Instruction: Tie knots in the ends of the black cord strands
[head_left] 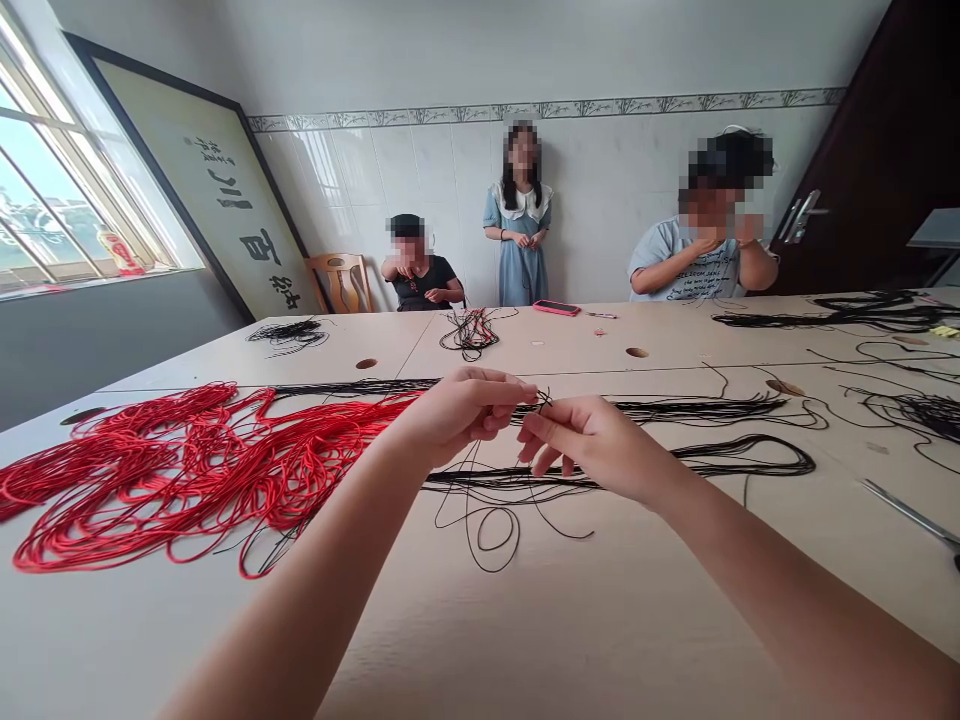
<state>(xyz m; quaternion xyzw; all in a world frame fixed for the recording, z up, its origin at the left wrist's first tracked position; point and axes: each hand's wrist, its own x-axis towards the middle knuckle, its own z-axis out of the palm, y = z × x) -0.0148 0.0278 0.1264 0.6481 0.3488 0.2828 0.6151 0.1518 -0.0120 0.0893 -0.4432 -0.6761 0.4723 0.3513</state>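
My left hand point(476, 412) and my right hand point(570, 435) meet over the middle of the table, fingertips nearly touching. Both pinch a thin black cord point(545, 402), which is looped or crossed between them; the exact shape is too small to make out. Loose ends of black cord point(495, 545) hang and curl on the table below the hands. Behind and under them lie long bundles of black cord point(750, 455). A big heap of red cord point(195, 470) spreads to the left, partly behind my left forearm.
Scissors point(911, 510) lie at the right edge. On the far side are a pink-edged phone point(556, 308), a small cord bundle point(471, 335) and a black cord pile point(289, 333). The table point(525, 640) has round holes. Three people are beyond it, two seated and one standing.
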